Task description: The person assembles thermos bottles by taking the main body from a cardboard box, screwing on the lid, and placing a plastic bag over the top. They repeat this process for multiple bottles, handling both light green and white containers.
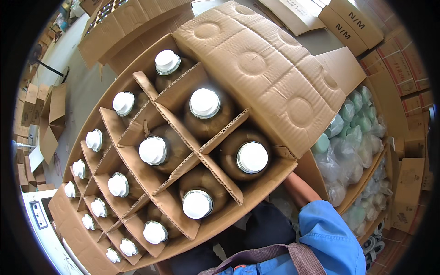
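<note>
A large open cardboard carton (275,181) fills the middle of the view, tilted, with crossed cardboard dividers (176,120) inside. Brown glass bottles (228,149) with white caps (252,157) stand in the compartments, one to each. The carton's embossed flap (270,59) is folded outward at the upper right. My right forearm, in a blue sleeve, reaches behind the carton's near right corner; the carton hides that hand and its fingers. My left hand does not show; only a sliver of skin appears below the carton's near edge.
Open cartons on the right hold green and clear pieces in plastic bags (348,151). Closed boxes (350,25) are stacked at the far right. Another divided carton (133,32) stands at the far left. A white machine (41,215) lies beyond the carton's left end.
</note>
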### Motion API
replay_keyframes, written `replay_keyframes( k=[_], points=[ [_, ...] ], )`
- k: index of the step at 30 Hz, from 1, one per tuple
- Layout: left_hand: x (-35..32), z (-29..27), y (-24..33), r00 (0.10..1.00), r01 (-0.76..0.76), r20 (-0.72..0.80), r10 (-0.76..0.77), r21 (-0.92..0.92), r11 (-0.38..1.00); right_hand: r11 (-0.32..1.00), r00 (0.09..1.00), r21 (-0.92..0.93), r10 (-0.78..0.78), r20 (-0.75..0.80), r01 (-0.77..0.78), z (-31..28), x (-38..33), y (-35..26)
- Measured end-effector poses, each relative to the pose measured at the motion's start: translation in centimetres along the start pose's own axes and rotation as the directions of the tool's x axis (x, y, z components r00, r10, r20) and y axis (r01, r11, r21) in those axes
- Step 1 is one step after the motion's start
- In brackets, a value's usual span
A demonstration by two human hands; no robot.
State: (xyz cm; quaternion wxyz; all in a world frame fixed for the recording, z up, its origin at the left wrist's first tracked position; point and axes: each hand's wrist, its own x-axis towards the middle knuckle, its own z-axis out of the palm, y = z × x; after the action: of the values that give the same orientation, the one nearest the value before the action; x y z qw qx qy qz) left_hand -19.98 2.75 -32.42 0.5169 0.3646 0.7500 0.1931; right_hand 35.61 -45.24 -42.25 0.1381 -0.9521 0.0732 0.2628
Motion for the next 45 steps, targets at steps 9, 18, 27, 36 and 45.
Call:
replay_keyframes(
  k=[9,18,27,36,45],
  points=[
    [-0.4,-1.9,-0.6,1.0,0.024,0.013,-0.024,-0.039,0.999,0.997,0.993,-0.052,-0.048,0.106,0.054,0.5,-4.7,0.9],
    [-1.1,-3.4,-0.1,0.997,0.008,0.076,0.002,-0.136,0.991,0.861,0.968,0.473,-0.243,0.06,0.187,-8.4,-19.8,-0.8],
    [-14.4,-7.8,5.5,0.895,-0.433,-0.28,0.347,-0.361,0.826,0.434,0.028,-0.401,-0.705,-0.708,0.807,-34.4,-29.0,-9.9],
    [-23.4,-5.2,18.2,0.044,-0.74,0.047,0.998,0.672,0.001,0.223,0.881,0.972,-0.441,0.171,-0.077,-15.9,-14.7,-8.3],
    [-18.7,-8.9,16.1,0.456,-0.811,0.157,0.876,0.479,0.337,0.341,0.92,0.886,-0.338,-0.197,0.315,-14.6,-21.7,-11.0]
  ],
)
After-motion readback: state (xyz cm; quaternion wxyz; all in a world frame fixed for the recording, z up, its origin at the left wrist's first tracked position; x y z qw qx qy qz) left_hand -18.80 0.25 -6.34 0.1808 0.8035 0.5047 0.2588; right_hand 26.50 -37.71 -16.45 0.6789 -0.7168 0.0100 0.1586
